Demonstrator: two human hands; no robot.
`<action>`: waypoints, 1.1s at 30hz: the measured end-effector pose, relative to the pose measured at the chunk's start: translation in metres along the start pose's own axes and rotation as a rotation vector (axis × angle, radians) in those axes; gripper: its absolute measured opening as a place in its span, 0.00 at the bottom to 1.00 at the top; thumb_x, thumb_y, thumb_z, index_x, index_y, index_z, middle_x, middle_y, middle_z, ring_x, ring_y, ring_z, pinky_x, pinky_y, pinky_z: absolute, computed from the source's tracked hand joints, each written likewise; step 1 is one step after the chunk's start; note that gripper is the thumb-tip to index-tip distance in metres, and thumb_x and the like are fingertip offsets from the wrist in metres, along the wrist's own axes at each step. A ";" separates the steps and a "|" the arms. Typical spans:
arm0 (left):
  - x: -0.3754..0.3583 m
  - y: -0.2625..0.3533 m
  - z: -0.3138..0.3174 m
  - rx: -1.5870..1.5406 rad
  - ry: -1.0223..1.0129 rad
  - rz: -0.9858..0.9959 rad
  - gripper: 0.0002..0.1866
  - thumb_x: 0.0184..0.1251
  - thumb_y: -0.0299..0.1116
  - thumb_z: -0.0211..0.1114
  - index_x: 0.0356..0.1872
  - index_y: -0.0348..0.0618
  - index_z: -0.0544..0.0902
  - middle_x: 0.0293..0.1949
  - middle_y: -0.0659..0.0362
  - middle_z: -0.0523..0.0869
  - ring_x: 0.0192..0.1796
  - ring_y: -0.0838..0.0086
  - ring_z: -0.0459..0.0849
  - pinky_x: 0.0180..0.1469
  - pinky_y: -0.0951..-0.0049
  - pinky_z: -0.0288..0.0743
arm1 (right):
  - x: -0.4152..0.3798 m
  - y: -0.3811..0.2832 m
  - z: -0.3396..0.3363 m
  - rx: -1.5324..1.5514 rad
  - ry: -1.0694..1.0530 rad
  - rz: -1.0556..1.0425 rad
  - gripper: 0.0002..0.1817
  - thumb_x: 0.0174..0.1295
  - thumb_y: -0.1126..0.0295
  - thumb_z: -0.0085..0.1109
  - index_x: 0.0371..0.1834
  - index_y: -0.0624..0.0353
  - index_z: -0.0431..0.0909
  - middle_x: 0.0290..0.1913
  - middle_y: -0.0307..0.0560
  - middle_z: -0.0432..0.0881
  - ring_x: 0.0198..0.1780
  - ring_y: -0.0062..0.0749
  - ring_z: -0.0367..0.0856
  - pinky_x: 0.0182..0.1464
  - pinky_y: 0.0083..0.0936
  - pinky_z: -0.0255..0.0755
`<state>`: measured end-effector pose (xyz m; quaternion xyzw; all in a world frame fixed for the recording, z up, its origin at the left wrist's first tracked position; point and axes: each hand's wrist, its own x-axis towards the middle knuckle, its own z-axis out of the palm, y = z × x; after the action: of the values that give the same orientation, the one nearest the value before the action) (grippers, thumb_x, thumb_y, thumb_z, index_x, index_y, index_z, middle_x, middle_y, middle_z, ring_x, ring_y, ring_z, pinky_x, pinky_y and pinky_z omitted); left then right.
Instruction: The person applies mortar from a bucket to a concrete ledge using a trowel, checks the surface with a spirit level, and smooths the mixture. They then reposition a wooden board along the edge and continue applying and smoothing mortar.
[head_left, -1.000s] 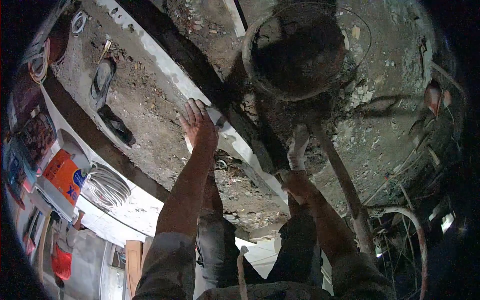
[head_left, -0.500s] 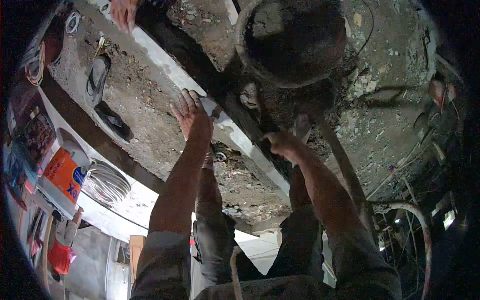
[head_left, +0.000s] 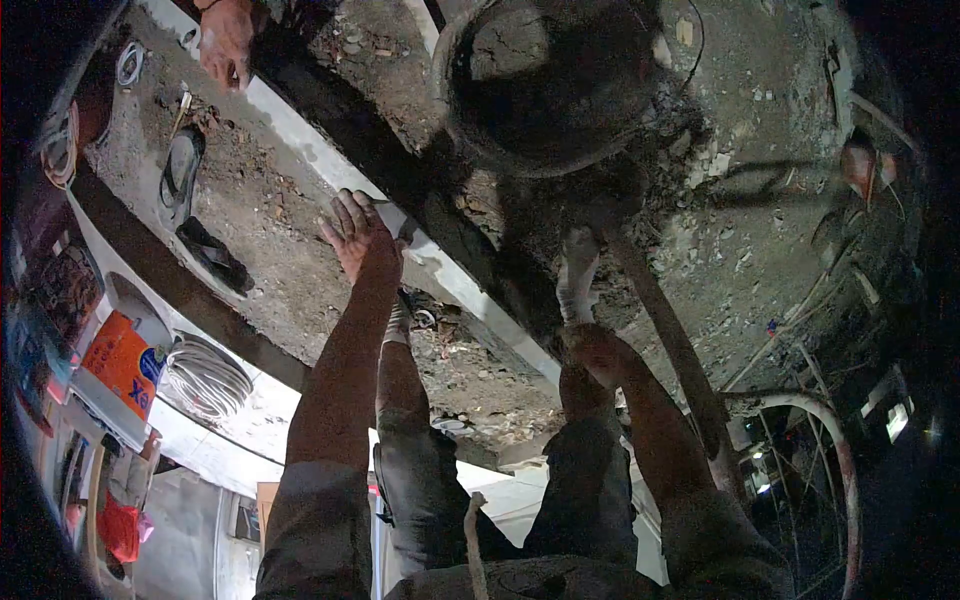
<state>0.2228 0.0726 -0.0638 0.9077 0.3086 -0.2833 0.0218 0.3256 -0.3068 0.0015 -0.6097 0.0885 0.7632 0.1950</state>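
My left hand lies with its fingers spread over the edge of a long pale beam, which runs diagonally from the upper left to the lower middle. Down by my right shin is my right hand, dim and blurred, so its fingers cannot be made out. Another person's hand rests on the beam's far end. Beyond the beam stands a large round basin, its inside mostly in shadow. My right foot is on the dirt beyond the beam.
A long pole slants beside my right arm. Two sandals lie on the rubble at left. A bucket with an orange label and coiled hose sit on a pale ledge. A bent pipe and thin sticks stand at right.
My right hand has drawn back from beside the beam toward my right shin. The left hand stays on the beam. The other person's hand shows further into view, and the view has shifted slightly.
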 end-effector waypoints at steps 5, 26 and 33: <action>-0.002 -0.002 -0.007 0.005 -0.117 0.003 0.51 0.50 0.48 0.66 0.67 0.29 0.46 0.69 0.41 0.48 0.72 0.52 0.46 0.69 0.43 0.37 | 0.057 -0.069 0.011 -0.451 -0.017 -0.045 0.17 0.54 0.62 0.60 0.42 0.61 0.75 0.46 0.55 0.77 0.41 0.38 0.77 0.44 0.34 0.71; 0.005 0.004 -0.017 -0.034 -0.176 -0.090 0.47 0.52 0.48 0.65 0.67 0.32 0.51 0.69 0.40 0.50 0.72 0.52 0.45 0.69 0.43 0.34 | -0.074 -0.221 -0.052 -1.102 0.991 -0.530 0.21 0.56 0.64 0.51 0.51 0.64 0.67 0.36 0.60 0.79 0.35 0.54 0.80 0.32 0.46 0.74; 0.040 0.038 -0.022 -0.668 0.438 -0.169 0.31 0.65 0.51 0.52 0.62 0.40 0.65 0.62 0.44 0.67 0.64 0.49 0.64 0.63 0.52 0.57 | -0.046 -0.392 -0.116 -1.359 1.039 -0.257 0.09 0.60 0.66 0.53 0.38 0.59 0.78 0.31 0.51 0.80 0.37 0.41 0.81 0.38 0.36 0.76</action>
<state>0.2815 0.0686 -0.0712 0.8611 0.4544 0.0319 0.2258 0.5971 -0.0032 0.0580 -0.8710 -0.3788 0.2470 -0.1922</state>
